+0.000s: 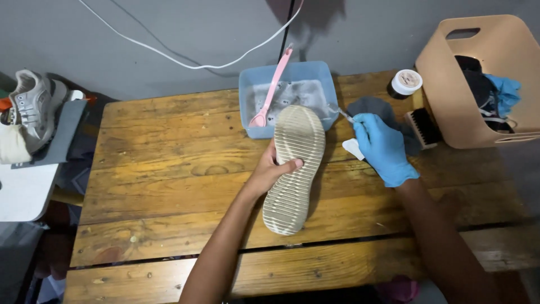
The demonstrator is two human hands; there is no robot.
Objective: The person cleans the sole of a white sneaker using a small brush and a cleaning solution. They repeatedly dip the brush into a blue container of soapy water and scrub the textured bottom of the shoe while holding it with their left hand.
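Nearest to me are my two forearms, coming up from the lower edge over the wooden table [157, 186]. My left hand [269, 171] is bare and its fingers are closed around the shoe [295, 169], with the thumb lying across the ribbed pale sole. The shoe is turned sole up, its toe pointing to 12 o'clock and its heel to 6 o'clock, near the middle of the table.

At 3 o'clock from the shoe is my right hand [382, 146], in a blue glove. Its fingers are closed narrow on a thin tool [344, 115], whose tip points to 10 o'clock, toward the toe edge of the sole. A small white piece [353, 148] is just under this hand; I cannot tell if I hold it.

Farther, at 12 o'clock from the shoe, stands a blue plastic tub [247, 90] with a pink brush [273, 87] leaning inside. At 2 o'clock lie a grey cloth [371, 106], a dark brush [423, 127] and a small round jar [406, 82]. A beige basket [450, 101] stands at the far right edge. At 9 o'clock, off the table, rests a grey sneaker [34, 107].
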